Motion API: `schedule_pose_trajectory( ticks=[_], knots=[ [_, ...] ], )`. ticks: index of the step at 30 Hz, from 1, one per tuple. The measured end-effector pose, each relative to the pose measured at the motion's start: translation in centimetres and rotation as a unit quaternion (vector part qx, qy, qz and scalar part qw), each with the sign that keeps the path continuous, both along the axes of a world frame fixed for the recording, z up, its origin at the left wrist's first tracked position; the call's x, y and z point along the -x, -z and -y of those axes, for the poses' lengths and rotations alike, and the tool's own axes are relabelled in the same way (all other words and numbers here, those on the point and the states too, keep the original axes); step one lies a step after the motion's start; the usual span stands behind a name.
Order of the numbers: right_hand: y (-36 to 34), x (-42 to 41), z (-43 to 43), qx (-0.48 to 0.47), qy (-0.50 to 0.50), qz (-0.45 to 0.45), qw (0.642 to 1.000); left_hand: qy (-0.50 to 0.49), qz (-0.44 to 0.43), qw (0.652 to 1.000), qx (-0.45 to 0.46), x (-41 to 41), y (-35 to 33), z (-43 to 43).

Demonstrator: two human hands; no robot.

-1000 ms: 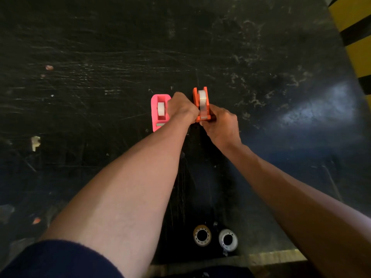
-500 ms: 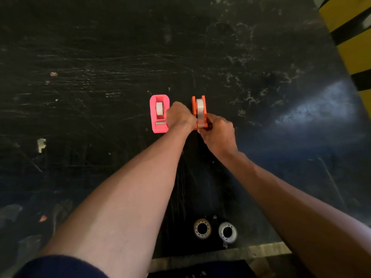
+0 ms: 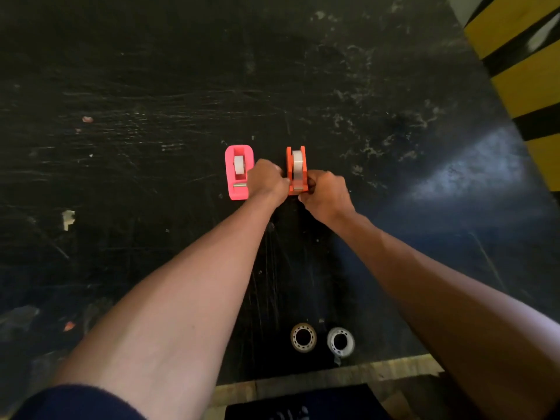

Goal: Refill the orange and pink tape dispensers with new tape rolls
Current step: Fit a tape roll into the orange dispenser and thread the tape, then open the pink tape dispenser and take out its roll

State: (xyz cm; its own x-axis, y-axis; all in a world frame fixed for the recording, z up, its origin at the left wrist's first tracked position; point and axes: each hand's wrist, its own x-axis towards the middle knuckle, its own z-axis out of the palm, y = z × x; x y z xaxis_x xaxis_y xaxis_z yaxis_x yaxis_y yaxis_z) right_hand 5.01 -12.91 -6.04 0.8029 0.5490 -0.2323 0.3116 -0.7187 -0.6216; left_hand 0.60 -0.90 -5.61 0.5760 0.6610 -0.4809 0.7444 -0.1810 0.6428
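On the table (image 3: 121, 86), left hand (image 3: 266, 180) and right hand (image 3: 325, 192) grip the orange dispenser (image 3: 296, 171); pink dispenser (image 3: 238, 171) just left.

Scratched black tabletop (image 3: 333, 86) — glare patch.
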Motion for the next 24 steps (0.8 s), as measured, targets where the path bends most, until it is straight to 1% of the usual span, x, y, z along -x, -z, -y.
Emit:
schedule_pose_trajectory(
  ticks=[3,5,6,8,9,11,12,14,16,19,22,24],
  knots=[
    [-0.5,-0.2,0.0,0.028,-0.009,-0.023,0.999,0.028,0.001,0.999,-0.035,1.1,-1.1,0.2],
    [-1.0,-0.4,0.1,0.043,0.002,-0.033,0.999,0.014,0.031,0.999,-0.02,1.8,-2.0,-0.2],
    [-1.2,-0.6,0.1,0.044,0.026,-0.03,0.998,0.0,0.055,0.998,-0.004,2.1,-2.4,-0.6],
    [-1.9,-1.1,0.3,0.028,0.096,-0.001,0.995,-0.046,0.113,0.992,0.035,2.6,-3.6,-1.6],
    [-2.3,-1.2,0.3,0.015,0.123,0.028,0.992,-0.073,0.132,0.988,0.042,3.0,-4.2,-2.4],
    [-3.4,-1.4,-0.2,-0.012,0.145,0.075,0.986,-0.104,0.145,0.984,0.011,3.7,-5.1,-4.4],
    [-3.8,-1.5,-0.8,-0.03,0.143,0.084,0.986,-0.107,0.146,0.983,-0.011,4.1,-5.2,-5.5],
    [-4.7,-1.2,-2.6,-0.068,0.118,0.077,0.988,-0.099,0.131,0.985,-0.045,4.9,-5.3,-7.5],
    [-5.3,-0.5,-4.9,-0.079,0.081,0.061,0.992,-0.076,0.094,0.99,-0.069,5.7,-5.1,-8.8],
    [-5.0,0.9,-8.2,-0.033,0.046,0.02,0.998,-0.036,0.044,0.995,-0.077,6.5,-4.2,-9.8],
    [-3.0,2.1,-10.3,0.037,0.013,-0.058,0.998,-0.005,0.017,0.999,-0.038,7.0,-2.3,-10.3],
    [-1.7,2.8,-11.1,0.056,0.016,-0.078,0.995,0.024,0.004,1.0,-0.009,7.1,-1.0,-10.4]
  ],
)
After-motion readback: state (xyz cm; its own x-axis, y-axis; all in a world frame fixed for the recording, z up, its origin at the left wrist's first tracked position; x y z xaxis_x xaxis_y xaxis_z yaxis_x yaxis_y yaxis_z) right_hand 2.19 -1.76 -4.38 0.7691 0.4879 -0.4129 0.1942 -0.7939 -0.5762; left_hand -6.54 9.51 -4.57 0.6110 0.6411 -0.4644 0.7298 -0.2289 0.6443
